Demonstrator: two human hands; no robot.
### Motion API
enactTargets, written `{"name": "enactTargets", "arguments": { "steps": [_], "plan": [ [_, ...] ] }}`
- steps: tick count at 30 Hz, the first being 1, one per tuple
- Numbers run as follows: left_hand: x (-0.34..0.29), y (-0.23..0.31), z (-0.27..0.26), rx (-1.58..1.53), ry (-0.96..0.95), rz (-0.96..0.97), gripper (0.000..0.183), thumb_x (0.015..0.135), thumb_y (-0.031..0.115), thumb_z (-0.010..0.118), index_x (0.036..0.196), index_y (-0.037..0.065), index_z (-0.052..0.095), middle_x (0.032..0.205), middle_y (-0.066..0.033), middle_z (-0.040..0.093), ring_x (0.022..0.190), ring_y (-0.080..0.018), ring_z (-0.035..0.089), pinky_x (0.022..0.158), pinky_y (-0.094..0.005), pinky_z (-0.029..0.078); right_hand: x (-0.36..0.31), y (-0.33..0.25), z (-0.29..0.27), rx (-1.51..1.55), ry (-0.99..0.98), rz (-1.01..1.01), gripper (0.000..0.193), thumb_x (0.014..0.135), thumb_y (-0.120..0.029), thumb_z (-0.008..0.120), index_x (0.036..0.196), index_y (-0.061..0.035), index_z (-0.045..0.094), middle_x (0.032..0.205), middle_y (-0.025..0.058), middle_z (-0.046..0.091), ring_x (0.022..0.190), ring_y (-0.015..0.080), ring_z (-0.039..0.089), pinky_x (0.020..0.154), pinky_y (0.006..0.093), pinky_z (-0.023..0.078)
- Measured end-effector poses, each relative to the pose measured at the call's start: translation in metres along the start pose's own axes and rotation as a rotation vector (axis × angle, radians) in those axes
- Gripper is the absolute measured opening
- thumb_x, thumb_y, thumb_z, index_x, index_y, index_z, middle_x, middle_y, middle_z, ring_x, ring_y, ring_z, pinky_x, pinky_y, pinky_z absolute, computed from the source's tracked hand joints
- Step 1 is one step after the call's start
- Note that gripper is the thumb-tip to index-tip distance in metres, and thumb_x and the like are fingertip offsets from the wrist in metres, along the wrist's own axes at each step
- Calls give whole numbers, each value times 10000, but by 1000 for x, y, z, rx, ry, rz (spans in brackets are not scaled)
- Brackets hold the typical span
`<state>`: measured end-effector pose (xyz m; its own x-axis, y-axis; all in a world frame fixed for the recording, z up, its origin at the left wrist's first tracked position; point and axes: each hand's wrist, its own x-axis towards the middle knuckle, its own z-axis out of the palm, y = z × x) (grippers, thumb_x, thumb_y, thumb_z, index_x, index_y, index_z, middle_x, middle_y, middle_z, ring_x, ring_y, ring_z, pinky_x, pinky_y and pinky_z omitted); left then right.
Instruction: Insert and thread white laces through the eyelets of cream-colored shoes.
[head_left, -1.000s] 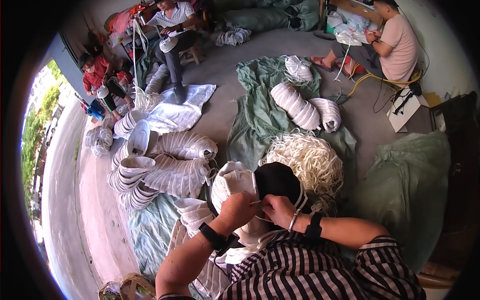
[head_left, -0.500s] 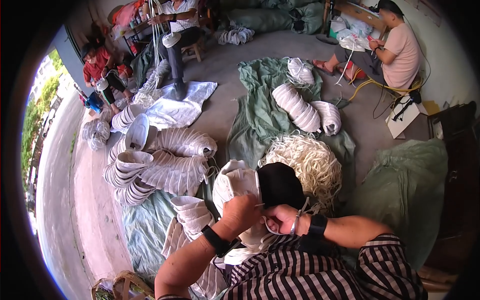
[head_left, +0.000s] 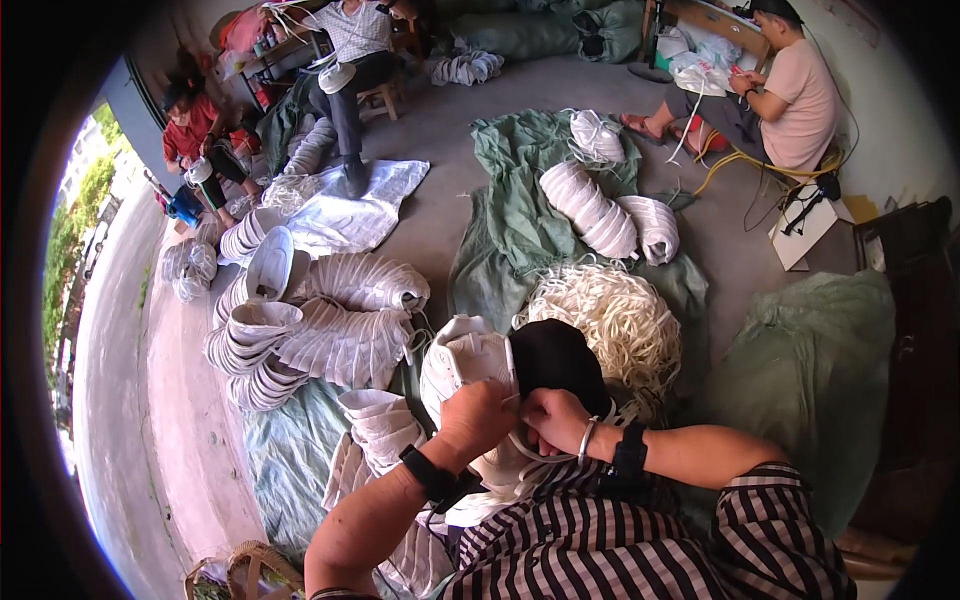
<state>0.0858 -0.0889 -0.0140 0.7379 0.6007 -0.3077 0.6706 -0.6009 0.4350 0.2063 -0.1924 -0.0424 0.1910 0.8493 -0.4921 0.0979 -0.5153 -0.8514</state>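
Two hands meet at a white shoe upper (head_left: 462,352), just near-L of the white lace heap (head_left: 608,322). L hand (head_left: 478,413) bunched against the upper, R hand (head_left: 553,420) curled beside it; fingertips hidden, can't tell what's gripped. Nested uppers (head_left: 345,342) L of heap, green sack (head_left: 815,390) R.

We list: our left hand (head_left: 478,418) and right hand (head_left: 557,420), fingers curled; white shoe upper (head_left: 462,362), at left fingers; pale lace heap (head_left: 612,318), beyond right fingers; stacked uppers (head_left: 345,342), left of all fingers.
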Motion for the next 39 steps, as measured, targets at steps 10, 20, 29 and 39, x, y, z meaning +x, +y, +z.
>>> {"name": "enactTargets", "arguments": {
  "steps": [10,20,29,39],
  "plan": [
    [12,-14,-16,-416,-230,22,209,809,181,507,755,23,632,533,-80,587,514,-167,603,521,-307,470,2,1,10,229,30,76,95,866,-102,543,811,-29,568,649,86,579,463,171,546,410,300,458],
    [-18,-14,15,-186,165,113,244,833,319,515,866,112,640,744,-166,639,725,-368,623,635,-447,496,4,21,-1,528,-187,275,174,824,-177,641,857,-9,605,710,108,624,542,190,607,444,295,494],
    [-16,-7,15,179,38,140,202,827,270,505,894,126,630,755,-137,657,678,-342,644,608,-446,512,18,-6,-11,-460,91,-609,102,811,-127,596,813,-36,550,687,114,620,673,292,642,572,370,511],
    [-26,-20,16,-1,167,382,157,769,137,587,917,86,580,697,-108,599,603,-299,617,504,-394,496,29,-27,-36,-919,-142,-739,206,773,-281,614,867,-100,584,743,107,641,763,286,647,673,428,492]
  ]
}}
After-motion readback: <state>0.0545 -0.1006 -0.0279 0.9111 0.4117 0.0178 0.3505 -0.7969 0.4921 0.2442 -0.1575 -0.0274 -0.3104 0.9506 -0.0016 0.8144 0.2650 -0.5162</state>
